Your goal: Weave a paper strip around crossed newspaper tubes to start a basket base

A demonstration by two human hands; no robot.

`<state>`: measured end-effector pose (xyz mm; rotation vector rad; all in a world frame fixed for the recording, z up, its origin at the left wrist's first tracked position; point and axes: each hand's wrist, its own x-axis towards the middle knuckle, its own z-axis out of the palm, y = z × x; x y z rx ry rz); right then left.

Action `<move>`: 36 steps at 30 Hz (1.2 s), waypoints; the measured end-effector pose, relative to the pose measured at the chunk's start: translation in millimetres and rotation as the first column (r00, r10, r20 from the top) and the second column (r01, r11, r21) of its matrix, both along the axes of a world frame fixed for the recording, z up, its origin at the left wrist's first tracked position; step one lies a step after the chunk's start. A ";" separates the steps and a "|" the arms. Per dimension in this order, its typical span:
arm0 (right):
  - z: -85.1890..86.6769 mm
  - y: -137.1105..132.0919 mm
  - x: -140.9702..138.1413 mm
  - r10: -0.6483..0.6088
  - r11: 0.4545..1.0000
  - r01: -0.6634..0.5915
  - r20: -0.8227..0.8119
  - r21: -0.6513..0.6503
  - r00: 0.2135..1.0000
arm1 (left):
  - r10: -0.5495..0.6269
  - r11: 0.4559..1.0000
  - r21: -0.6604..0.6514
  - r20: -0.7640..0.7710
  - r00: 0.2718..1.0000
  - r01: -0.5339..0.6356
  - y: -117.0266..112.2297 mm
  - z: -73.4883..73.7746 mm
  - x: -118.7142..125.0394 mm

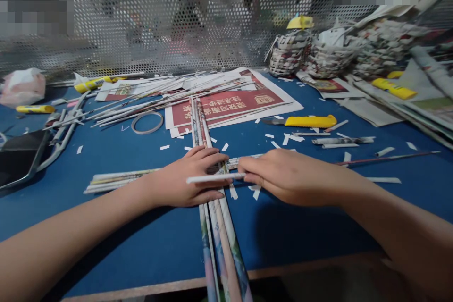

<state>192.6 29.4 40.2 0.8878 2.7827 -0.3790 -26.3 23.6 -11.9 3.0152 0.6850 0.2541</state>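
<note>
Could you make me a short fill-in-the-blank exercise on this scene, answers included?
1. The right hand pinches one ____-coloured paper tube.
2. Under the left hand, crossed tubes lie over a ____ tabletop.
3. The cutter has a ____ handle.
4. Woven baskets stand toward the picture's ____ side.

Missing words: white; blue; yellow; right.

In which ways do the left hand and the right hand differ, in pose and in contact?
The left hand lies spread; the right hand is curled. The left hand covers part of the crossed paper tubes; the right hand pinches a single white paper tube. Both hands are bare.
</note>
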 end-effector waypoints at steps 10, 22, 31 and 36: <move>-17.5 17.0 1.4 -0.044 0.879 0.123 -0.179 0.461 0.983 | 0.333 0.929 0.192 -0.063 0.941 -0.316 -23.4 -5.1 13.1; -10.9 15.1 14.1 0.064 0.805 0.038 -0.151 0.592 0.986 | 0.273 0.962 0.005 -0.038 0.961 -0.273 -30.8 -10.5 11.6; -23.2 -45.0 30.9 -0.150 0.684 0.106 -0.003 0.721 0.989 | 0.200 0.978 -0.048 -0.021 0.980 -0.201 -32.6 0.2 6.6; -38.6 -71.5 19.0 -0.218 0.687 0.218 -0.090 0.693 0.972 | 0.185 0.981 -0.055 -0.003 0.983 -0.185 -31.3 -0.2 4.9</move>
